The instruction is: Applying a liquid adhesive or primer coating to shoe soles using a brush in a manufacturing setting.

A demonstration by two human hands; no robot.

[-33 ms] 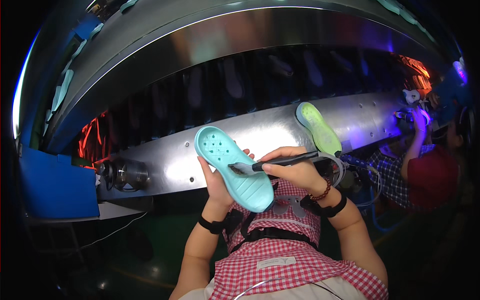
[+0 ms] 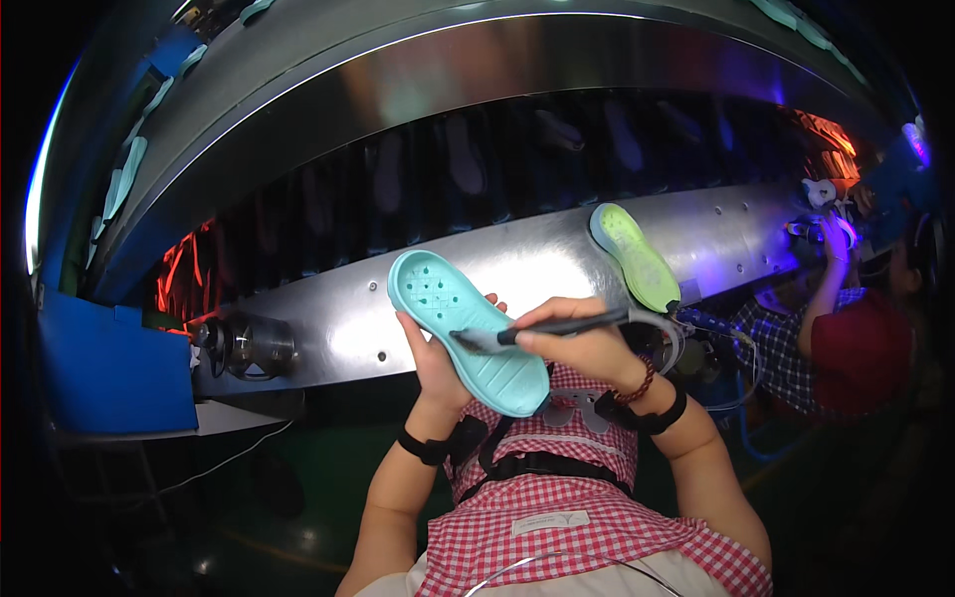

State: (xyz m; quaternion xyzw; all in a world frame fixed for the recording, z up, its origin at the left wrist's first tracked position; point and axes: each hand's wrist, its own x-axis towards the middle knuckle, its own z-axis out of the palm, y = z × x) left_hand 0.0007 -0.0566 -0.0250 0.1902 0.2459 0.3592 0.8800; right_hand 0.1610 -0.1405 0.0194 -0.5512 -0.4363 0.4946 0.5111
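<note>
Turquoise sole [image 2: 463, 316], shiny metal ledge [image 2: 333, 318], dim green floor [image 2: 323, 488]

Right fingers [image 2: 542, 310] gripping brush [image 2: 510, 336], left fingers [image 2: 412, 335] holding turquoise sole [image 2: 494, 374]

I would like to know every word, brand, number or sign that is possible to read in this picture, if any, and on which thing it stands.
White label on the checked apron: bears small print and a mark, too small to read.
Turquoise sole, brush and green sole: no readable text.
Nothing else is readable.
</note>
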